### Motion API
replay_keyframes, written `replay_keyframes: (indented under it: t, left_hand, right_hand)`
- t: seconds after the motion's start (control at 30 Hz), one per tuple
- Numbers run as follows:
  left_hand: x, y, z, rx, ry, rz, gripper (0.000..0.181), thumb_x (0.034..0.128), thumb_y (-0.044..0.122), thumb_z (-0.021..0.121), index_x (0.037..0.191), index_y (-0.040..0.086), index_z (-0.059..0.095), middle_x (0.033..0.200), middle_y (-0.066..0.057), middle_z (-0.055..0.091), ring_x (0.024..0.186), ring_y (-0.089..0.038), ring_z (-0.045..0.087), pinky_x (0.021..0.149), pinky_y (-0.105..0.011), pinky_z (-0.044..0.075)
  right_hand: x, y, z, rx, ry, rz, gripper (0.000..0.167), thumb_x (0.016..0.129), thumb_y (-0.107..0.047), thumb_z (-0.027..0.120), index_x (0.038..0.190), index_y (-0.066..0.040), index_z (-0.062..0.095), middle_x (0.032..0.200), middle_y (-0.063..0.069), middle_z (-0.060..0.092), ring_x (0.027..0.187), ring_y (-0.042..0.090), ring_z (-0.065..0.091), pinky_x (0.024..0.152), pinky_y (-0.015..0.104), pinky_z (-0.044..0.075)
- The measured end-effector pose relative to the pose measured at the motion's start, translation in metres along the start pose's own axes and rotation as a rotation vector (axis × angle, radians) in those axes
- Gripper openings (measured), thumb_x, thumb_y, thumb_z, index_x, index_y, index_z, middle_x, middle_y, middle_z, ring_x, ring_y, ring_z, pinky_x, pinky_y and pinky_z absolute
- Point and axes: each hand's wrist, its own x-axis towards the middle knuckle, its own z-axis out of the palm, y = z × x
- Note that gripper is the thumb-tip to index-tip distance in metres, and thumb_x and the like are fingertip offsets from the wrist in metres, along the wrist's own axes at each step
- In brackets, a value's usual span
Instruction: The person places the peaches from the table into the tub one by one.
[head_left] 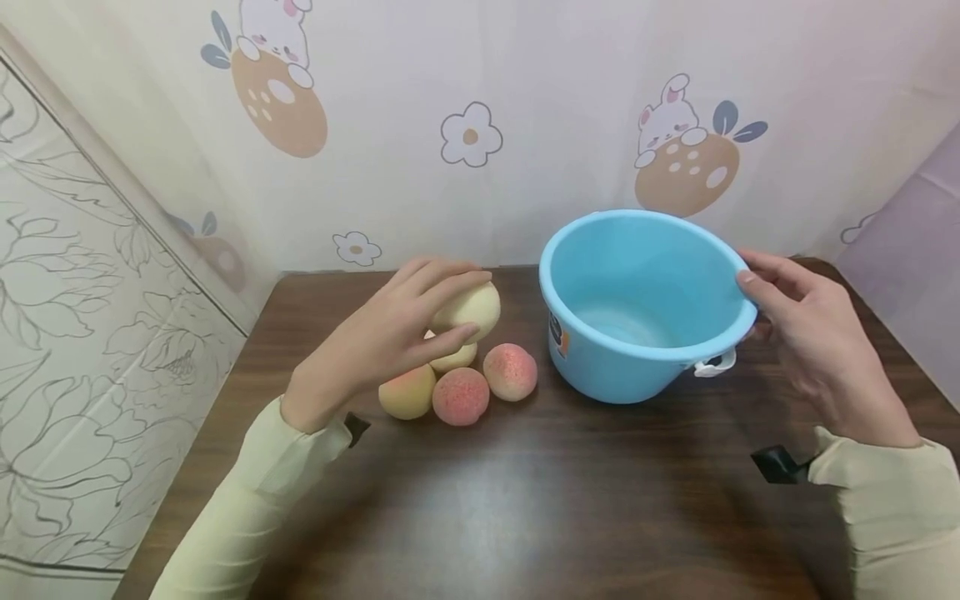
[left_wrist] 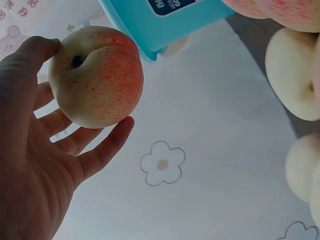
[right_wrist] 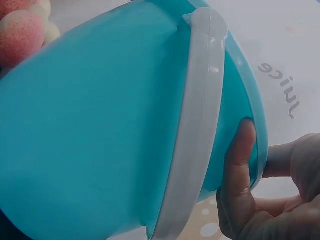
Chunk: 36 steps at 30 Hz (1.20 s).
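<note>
Surface: dark brown wood-grain table (head_left: 465, 517), glossy at lower centre. Backdrop: pale cloth (head_left: 555, 125) across the top of the frame, printed with rabbits, orange fruit and flowers. Left edge: white panel (head_left: 75, 333) with black line-drawn flowers.

Item: one peach (head_left: 477, 312), centre of the frame, raised in the left hand (head_left: 375, 333), gripped between thumb and fingers. Cream skin, red-speckled blush on one side, creased, dark pit at one end.

Item: four further peaches, clustered below it on the table: one pale (head_left: 453, 360), one yellow and red, two pink-red (head_left: 461, 397).

Item: light blue bucket (head_left: 637, 367), right of centre, white handle (right_wrist: 197, 125), label on its left side. Right hand (head_left: 817, 333) pinches its rim at the right.
</note>
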Motion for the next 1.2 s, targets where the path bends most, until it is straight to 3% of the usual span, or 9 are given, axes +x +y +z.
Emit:
replay_keyframes:
  t: [0.23,0.5,0.93,1.2]
  left_hand:
    - [0.022,0.006,-0.002,-0.021,-0.007,0.007,0.047,0.1008,0.029,0.069,0.144,0.015,0.060,0.145,-0.003,0.059,0.129,-0.021,0.051,0.104,-0.036,0.050]
    - [0.050,0.011,0.004,-0.021,0.042,0.122,0.043,0.0994,0.026,0.071,0.138,0.009,0.064,0.138,-0.007,0.063,0.124,-0.025,0.054,0.104,-0.035,0.049]
    - [0.097,0.029,0.015,0.026,0.063,0.228,0.040,0.0939,0.021,0.065,0.131,0.006,0.068,0.132,-0.009,0.066,0.122,-0.027,0.056,0.101,-0.030,0.049]
    - [0.123,0.037,0.023,0.140,0.013,0.249,0.042,0.0913,0.029,0.059,0.129,0.012,0.066,0.129,-0.007,0.063,0.119,-0.025,0.054,0.088,-0.032,0.051]
  right_hand:
    - [-0.001,0.000,0.000,0.007,0.008,-0.001,0.068,0.095,-0.035,0.074,0.155,-0.016,0.049,0.116,-0.005,0.060,0.085,0.004,0.068,0.067,0.018,0.060]
    - [-0.003,0.000,0.002,0.024,0.005,-0.002,0.067,0.096,-0.031,0.074,0.155,-0.014,0.049,0.113,-0.007,0.061,0.086,0.004,0.068,0.068,0.019,0.060]
    - [-0.003,-0.002,0.004,0.038,0.000,-0.022,0.063,0.100,-0.024,0.070,0.157,-0.011,0.046,0.106,-0.009,0.062,0.084,0.004,0.068,0.064,0.019,0.060]
    - [-0.002,-0.001,0.004,0.032,0.001,-0.043,0.066,0.098,-0.027,0.072,0.156,-0.011,0.047,0.110,-0.006,0.059,0.085,0.003,0.067,0.065,0.018,0.059]
